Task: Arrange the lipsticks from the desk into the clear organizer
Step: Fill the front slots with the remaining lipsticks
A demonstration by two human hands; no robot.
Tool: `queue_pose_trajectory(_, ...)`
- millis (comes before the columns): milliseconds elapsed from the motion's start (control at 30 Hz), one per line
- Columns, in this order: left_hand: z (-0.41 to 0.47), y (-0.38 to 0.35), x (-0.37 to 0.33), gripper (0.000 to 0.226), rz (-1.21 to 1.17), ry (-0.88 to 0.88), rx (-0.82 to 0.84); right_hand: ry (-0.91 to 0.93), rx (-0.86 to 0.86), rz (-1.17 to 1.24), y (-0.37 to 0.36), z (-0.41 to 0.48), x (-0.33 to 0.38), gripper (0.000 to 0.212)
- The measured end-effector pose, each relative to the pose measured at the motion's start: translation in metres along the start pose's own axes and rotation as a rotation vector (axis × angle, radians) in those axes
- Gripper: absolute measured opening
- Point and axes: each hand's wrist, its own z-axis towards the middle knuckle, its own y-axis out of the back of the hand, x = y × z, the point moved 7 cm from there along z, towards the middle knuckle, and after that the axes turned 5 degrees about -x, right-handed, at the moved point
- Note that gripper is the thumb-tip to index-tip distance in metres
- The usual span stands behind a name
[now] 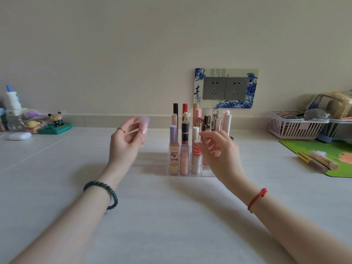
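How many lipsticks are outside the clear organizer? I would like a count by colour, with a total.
pink lipstick, held in the left hand: 1
gold-capped lipstick, on the green mat: 1
peach lipstick, on the green mat: 1
Total: 3

a home dressing desk: cartoon figurines, decorated wall socket, storage baskets.

One wide-angle camera, worn on the head, looks forward and slightly down across the desk toward the wall, low and close; the organizer stands near mid-frame.
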Motion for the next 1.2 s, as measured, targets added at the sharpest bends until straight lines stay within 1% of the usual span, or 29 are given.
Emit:
queue_pose_trajectory(100,-0.009,-0.01,-0.031,0.037,-0.262,-0.034,0.039,0.068,-0.132,0.115,0.025,0.01,0.016,0.02)
queue_pose_trajectory(167,-0.02,-0.024,-0.049,0.037,-0.365,-0.046,0.133,0.077,-0.147,0.242,0.036,0.013,0.025,0.021)
queue_pose_trajectory(267,-0.043,-0.048,-0.063,0.034,-0.395,-0.053,0.289,0.02,-0.034,0.402,0.035,0.009,0.034,0.027)
queue_pose_trajectory(333,-0.056,-0.063,-0.063,0.033,-0.375,-0.019,0.375,-0.006,0.023,0.438,0.03,0.006,0.037,0.031)
queue_pose_trajectory(400,-0.064,-0.072,-0.06,0.037,-0.368,0.016,0.412,0.003,0.053,0.443,0.028,0.004,0.038,0.028)
queue_pose_trajectory(500,-0.069,-0.079,-0.058,0.039,-0.371,0.033,0.423,0.023,0.099,0.441,0.025,0.001,0.04,0.021)
queue_pose_trajectory(600,-0.068,-0.078,-0.059,0.035,-0.352,-0.014,0.402,0.023,0.104,0.461,0.027,0.002,0.04,0.016)
queue_pose_trajectory(700,-0.059,-0.066,-0.06,0.028,-0.302,-0.099,0.309,-0.086,-0.047,0.47,0.042,0.013,0.02,0.022)
queue_pose_trajectory(767,-0.051,-0.056,-0.056,0.023,-0.276,-0.113,0.236,-0.133,-0.106,0.38,0.05,0.016,0.004,0.023)
queue_pose_trajectory(867,-0.04,-0.044,-0.044,0.021,-0.22,-0.1,0.147,-0.143,-0.063,0.231,0.047,0.012,-0.011,0.024)
queue_pose_trajectory(1033,-0.027,-0.033,-0.022,0.017,-0.105,-0.068,0.065,-0.137,-0.019,0.146,0.032,0.005,-0.021,0.025)
queue_pose_trajectory(1100,-0.024,-0.029,-0.012,0.017,-0.036,-0.044,0.057,-0.152,-0.001,0.142,0.026,0.003,-0.024,0.024)
queue_pose_trajectory(1200,-0.021,-0.029,0.009,0.011,0.101,0.047,0.103,-0.178,0.028,0.135,0.018,0.0,-0.029,0.023)
